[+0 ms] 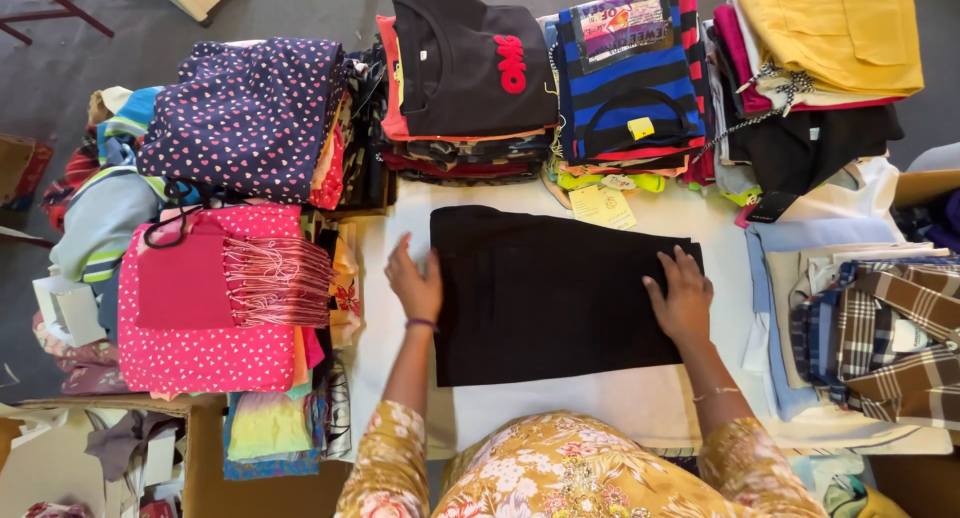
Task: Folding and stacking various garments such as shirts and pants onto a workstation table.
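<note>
Black folded garment (pixel 545 298) sits mid-desk (pixel 640 403) near the front edge, left hand (pixel 415 283) and right hand (pixel 682 296) flat on its sides, fingers spread, gripping nothing, so I'd press evenly outward.

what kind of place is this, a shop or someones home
Probably a clothing shop or stall, though a sorting room is possible. Stacks of folded clothes ring a white table, one striped top carries a yellow tag, and both hands flatten a black garment.
</note>
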